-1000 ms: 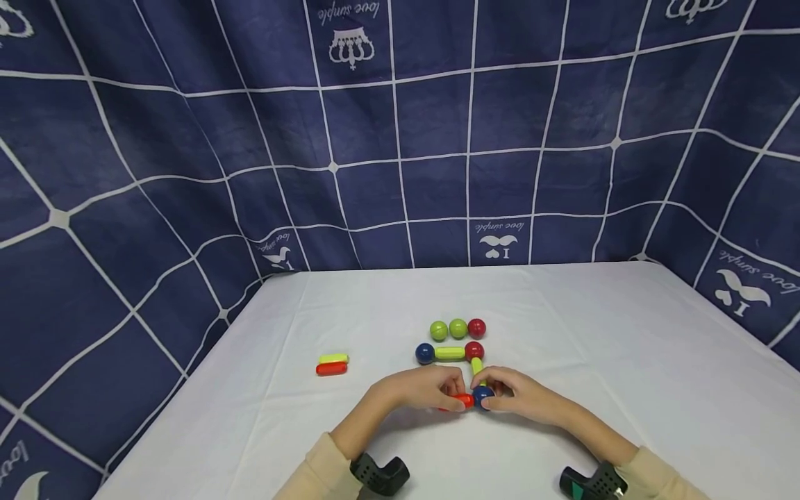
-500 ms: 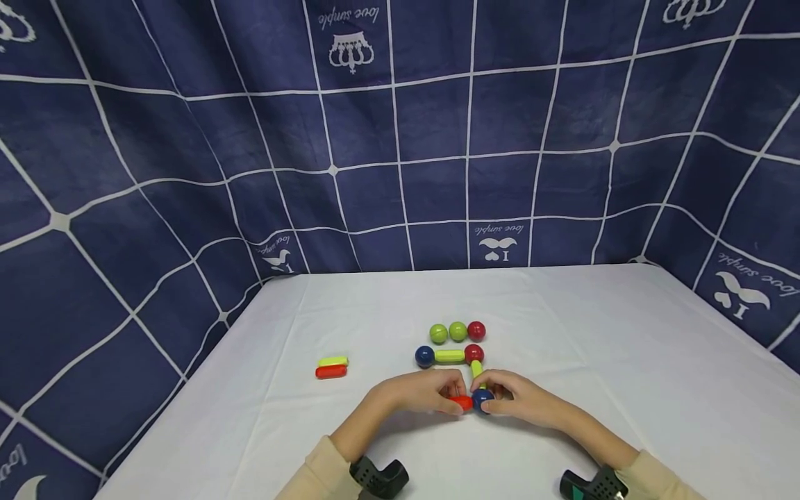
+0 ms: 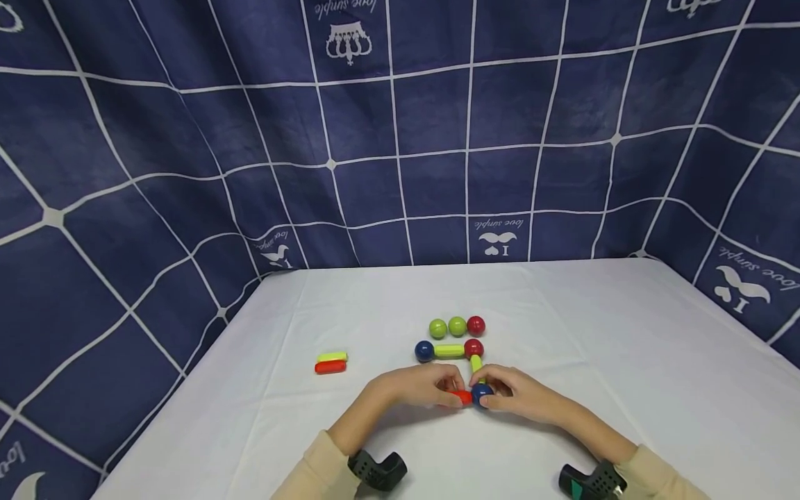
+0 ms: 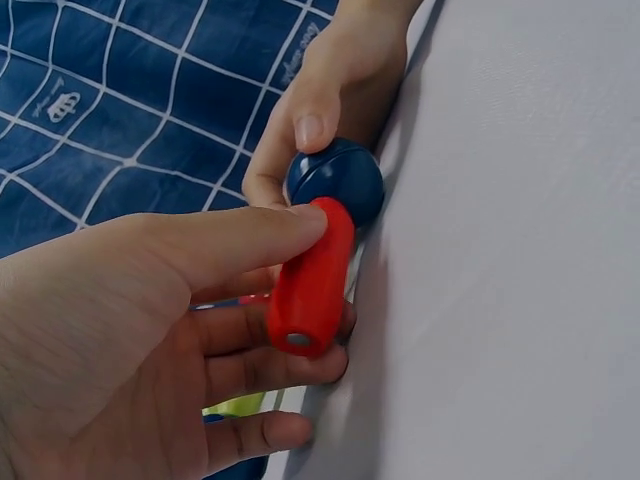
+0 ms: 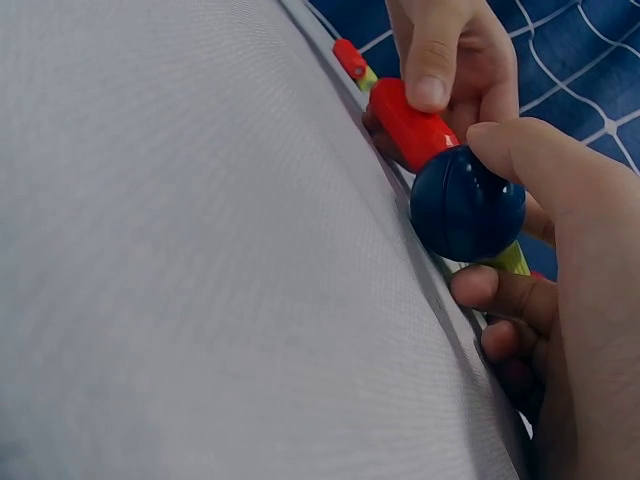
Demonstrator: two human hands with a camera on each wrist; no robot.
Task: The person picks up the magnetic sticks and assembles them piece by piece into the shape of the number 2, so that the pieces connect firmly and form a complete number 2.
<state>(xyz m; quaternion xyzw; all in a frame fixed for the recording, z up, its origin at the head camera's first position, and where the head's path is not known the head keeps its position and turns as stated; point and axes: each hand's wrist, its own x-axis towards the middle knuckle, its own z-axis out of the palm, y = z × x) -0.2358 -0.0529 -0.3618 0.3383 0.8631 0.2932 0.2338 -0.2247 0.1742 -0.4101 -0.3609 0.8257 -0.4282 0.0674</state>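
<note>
My left hand (image 3: 428,386) pinches a red rod (image 4: 315,285) between thumb and fingers; a small grey metallic disc shows on its near end. The rod's other end touches a dark blue ball (image 5: 467,204), which my right hand (image 3: 521,396) grips with thumb and fingers. From that ball a yellow-green rod (image 3: 476,366) runs back to a red ball (image 3: 473,348). Another yellow-green rod (image 3: 449,351) joins the red ball to a second blue ball (image 3: 424,351) on the left. Fingers partly cover the red rod in the head view.
Behind the joined pieces, two green balls (image 3: 457,326) and a red ball (image 3: 476,326) stand in a row. To the left, a loose yellow-green rod (image 3: 332,357) lies beside a loose red rod (image 3: 330,367). A blue checked curtain (image 3: 431,187) hangs behind the white-covered table (image 3: 562,319).
Both hands keep nearly the same place, still holding the red rod against the blue ball. The whole head view shifts slightly; no piece has visibly moved on the table.
</note>
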